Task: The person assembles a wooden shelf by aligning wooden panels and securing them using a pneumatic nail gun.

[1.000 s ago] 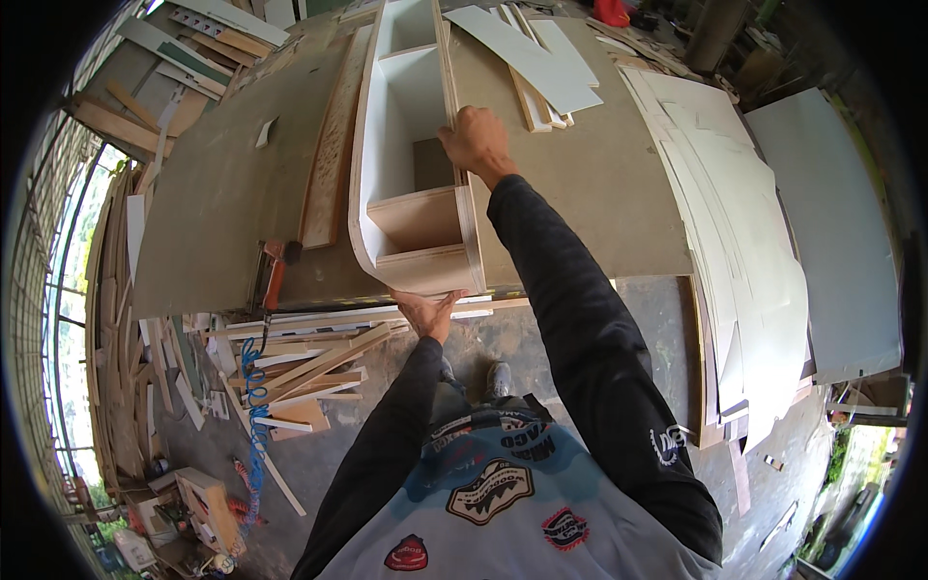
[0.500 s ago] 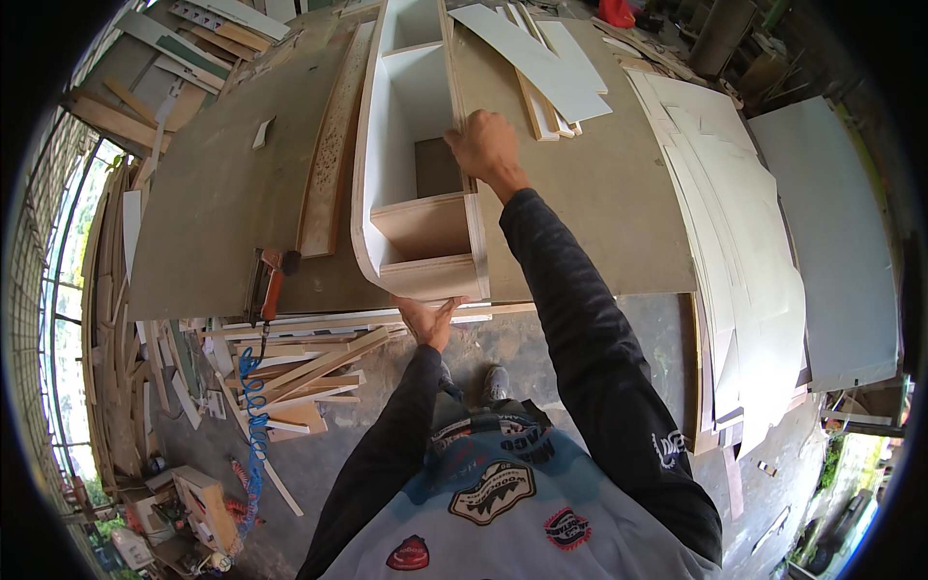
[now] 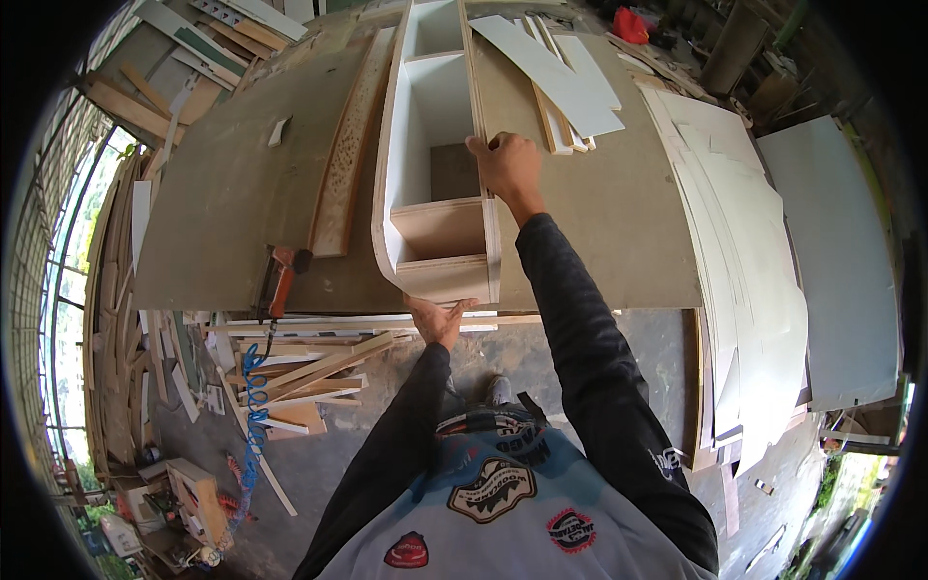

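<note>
A long, narrow plywood cabinet (image 3: 440, 280), white inside and split by dividers, lies with its open side up on the worktable. Its near end has one rounded corner and reaches the table's front edge. My left hand (image 3: 440, 321) holds that end from below, thumb and fingers apart, some fingertips hidden beneath it. My right hand (image 3: 510, 172) is closed over the rim of the right side panel, thumb toward the inside; the fingers are partly hidden.
A brown worktable board (image 3: 222, 213) carries a long stained plank (image 3: 350, 155) and white panels (image 3: 551, 77). An orange-handled nail gun (image 3: 281, 280) with a blue coiled hose (image 3: 253, 416) sits at the front edge. Wood offcuts (image 3: 309, 377) lie below; white sheets (image 3: 744, 261) are stacked right.
My right hand has slid a little nearer along the cabinet's right rim. The whole view has shifted slightly. My left hand stays at the near end.
</note>
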`<state>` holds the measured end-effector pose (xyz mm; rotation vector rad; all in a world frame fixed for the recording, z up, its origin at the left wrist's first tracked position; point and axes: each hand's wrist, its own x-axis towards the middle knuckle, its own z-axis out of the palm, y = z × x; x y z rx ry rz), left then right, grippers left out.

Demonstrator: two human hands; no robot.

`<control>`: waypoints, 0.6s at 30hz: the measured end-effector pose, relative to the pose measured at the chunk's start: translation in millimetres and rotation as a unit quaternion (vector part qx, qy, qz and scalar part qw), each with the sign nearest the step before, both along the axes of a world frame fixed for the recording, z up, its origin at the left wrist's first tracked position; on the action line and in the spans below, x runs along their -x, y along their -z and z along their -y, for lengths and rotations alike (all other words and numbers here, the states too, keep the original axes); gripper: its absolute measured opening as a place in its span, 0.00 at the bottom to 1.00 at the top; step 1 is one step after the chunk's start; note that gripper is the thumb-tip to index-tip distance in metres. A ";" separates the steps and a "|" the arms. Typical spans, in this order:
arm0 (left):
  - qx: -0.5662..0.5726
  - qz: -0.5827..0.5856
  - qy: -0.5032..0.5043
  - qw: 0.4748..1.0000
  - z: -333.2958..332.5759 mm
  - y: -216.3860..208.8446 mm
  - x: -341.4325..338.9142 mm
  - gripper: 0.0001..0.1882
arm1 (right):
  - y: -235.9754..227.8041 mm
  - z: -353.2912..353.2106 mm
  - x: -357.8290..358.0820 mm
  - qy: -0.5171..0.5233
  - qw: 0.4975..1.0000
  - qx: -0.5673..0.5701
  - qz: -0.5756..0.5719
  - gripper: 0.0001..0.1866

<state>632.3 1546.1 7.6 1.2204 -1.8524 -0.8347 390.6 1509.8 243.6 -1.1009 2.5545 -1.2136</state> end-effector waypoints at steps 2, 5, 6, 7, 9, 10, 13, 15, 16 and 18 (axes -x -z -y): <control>0.021 0.011 -0.003 1.000 -3.9 -1.6 3.6 0.66 | 6.1 -10.5 -1.4 0.026 1.000 0.009 0.008 0.25; 0.049 0.056 0.000 0.997 -3.0 0.8 1.4 0.67 | 33.1 -43.2 -12.9 -0.043 0.914 0.257 0.310 0.24; 0.033 0.063 0.001 0.998 -5.4 0.0 0.6 0.67 | 44.4 -60.2 -16.2 -0.039 0.896 0.262 0.357 0.23; 0.018 0.067 0.004 0.998 -5.3 -4.2 1.5 0.67 | 55.5 -80.9 -18.3 -0.034 0.875 0.269 0.401 0.22; -0.042 -0.015 0.043 0.998 -4.8 -21.6 -3.8 0.66 | 90.1 -123.8 -29.4 0.019 0.866 0.315 0.388 0.22; -0.024 -0.016 0.042 0.999 0.5 -14.7 -12.6 0.65 | 105.2 -140.8 -44.2 0.061 0.856 0.339 0.385 0.21; -0.036 -0.054 0.115 0.991 6.9 -31.2 -34.5 0.57 | 163.9 -202.4 -84.9 0.190 0.842 0.351 0.362 0.20; -0.005 -0.026 0.169 0.985 27.7 -41.9 -72.2 0.52 | 201.6 -235.9 -122.5 0.213 0.841 0.316 0.383 0.19; 0.025 -0.043 0.175 0.983 42.8 -53.1 -93.0 0.44 | 214.7 -246.6 -142.4 0.220 0.843 0.270 0.411 0.19; 0.135 0.005 0.138 0.981 91.5 -58.7 -138.1 0.39 | 231.0 -252.8 -181.5 0.193 0.845 0.190 0.461 0.18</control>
